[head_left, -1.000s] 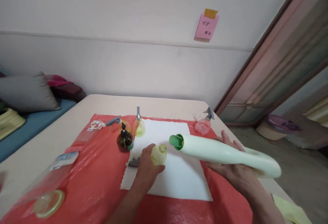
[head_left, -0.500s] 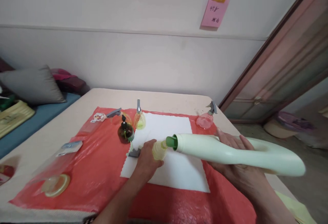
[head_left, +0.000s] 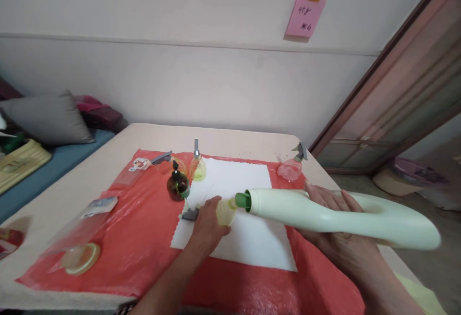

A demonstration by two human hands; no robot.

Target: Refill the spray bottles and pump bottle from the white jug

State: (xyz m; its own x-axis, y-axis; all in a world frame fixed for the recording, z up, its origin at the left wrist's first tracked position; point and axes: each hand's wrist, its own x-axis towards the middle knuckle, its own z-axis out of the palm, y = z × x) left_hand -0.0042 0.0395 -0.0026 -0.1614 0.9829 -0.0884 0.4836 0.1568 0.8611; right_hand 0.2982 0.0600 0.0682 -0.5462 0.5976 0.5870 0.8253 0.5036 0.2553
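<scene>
My right hand is wrapped round the handle of a large pale green detergent bottle, tipped on its side. The green spout of this bottle points left and meets the mouth of a small clear yellowish bottle. My left hand grips that small bottle over a white cloth. Just left of the hand lies a grey spray head on the cloth's edge. Whether liquid is flowing cannot be made out.
A dark pump bottle, a yellow spray bottle and an orange-tinted one stand behind on the red sheet. A pink spray bottle sits at the right. Clear packaging and a round lid lie left.
The whole view has shifted slightly to the right. Both hands keep their grip, and the spout stays at the small bottle's mouth.
</scene>
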